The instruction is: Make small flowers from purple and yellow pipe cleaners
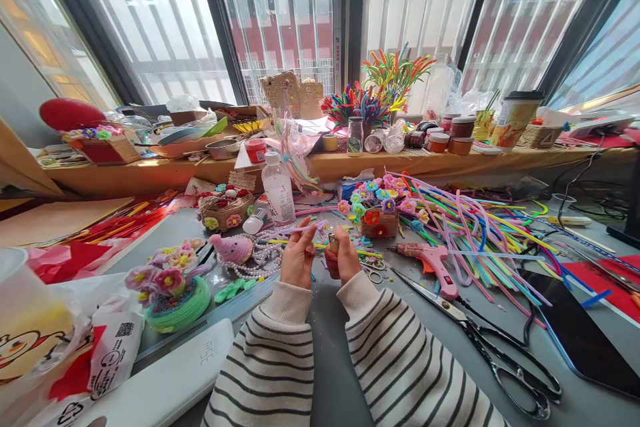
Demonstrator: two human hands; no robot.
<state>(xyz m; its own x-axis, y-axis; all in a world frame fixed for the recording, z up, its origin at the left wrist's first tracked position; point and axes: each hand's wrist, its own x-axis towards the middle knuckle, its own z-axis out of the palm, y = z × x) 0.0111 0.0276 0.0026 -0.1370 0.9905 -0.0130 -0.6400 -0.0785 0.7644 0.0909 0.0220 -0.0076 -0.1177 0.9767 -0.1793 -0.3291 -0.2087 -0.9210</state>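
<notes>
My left hand [299, 257] is closed in a pinch on a small lilac pipe-cleaner piece [321, 225], which looks like a flower. Beside it, my right hand [345, 255] wraps round a lighter [333, 239], its metal top pointing up near the lilac piece; I cannot make out a flame. To the left lie a pink crocheted piece [233, 248] and strings of pearl beads [267, 260]. Just right of my right hand are small scissors [375, 272] and a pink glue gun [430, 263]. A basket with pipe-cleaner flowers [379, 223] stands behind.
Large black-handled scissors [480, 333] and a dark phone [580, 327] lie at right, below heaped pipe cleaners [485, 233]. A bottle [278, 190] stands behind my left hand. A green flower pot [180, 307] and white power bank [175, 373] are at left.
</notes>
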